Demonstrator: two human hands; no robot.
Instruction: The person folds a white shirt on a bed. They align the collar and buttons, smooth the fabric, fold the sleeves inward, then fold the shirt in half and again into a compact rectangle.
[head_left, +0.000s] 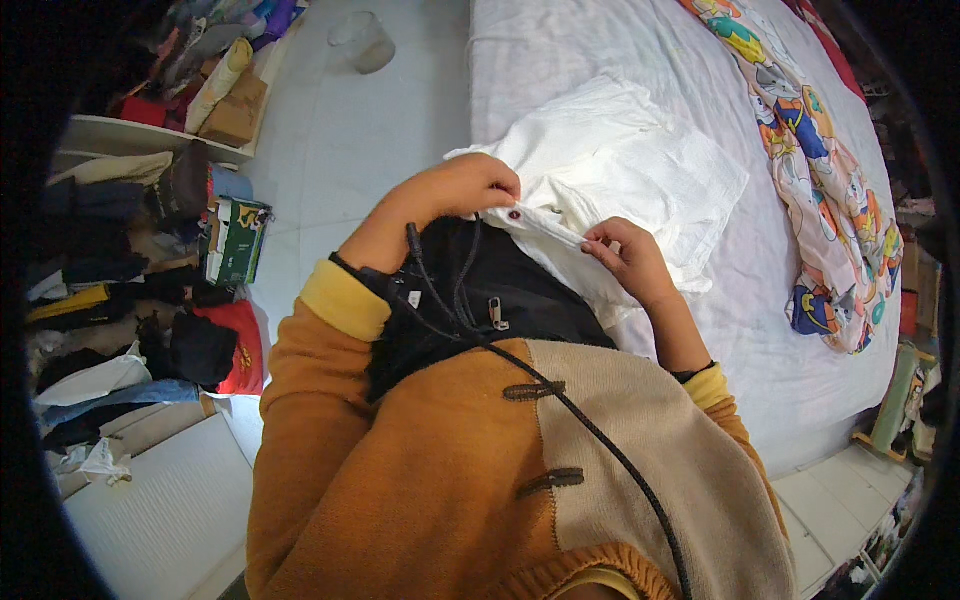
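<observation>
A white cloth garment (615, 161) with crinkled fabric lies spread on the bed, its near edge drawn towards my body. My left hand (469, 184) pinches one end of a buttoned white strip (551, 225) along this edge. The other end of the strip is between the thumb and fingers of my right hand (630, 259). A dark reddish button (514, 215) shows on the strip close to my left fingertips. The rest of the garment is loosely folded and wrinkled, so its full shape cannot be told.
The bed (750, 360) has a pale sheet, with a cartoon-print cloth (832, 202) bunched across it. Shelves (150, 135) of clothes and a green box (244, 241) stand at the left. A clear bin (362, 43) is on the floor. A black cord (592, 427) hangs down my front.
</observation>
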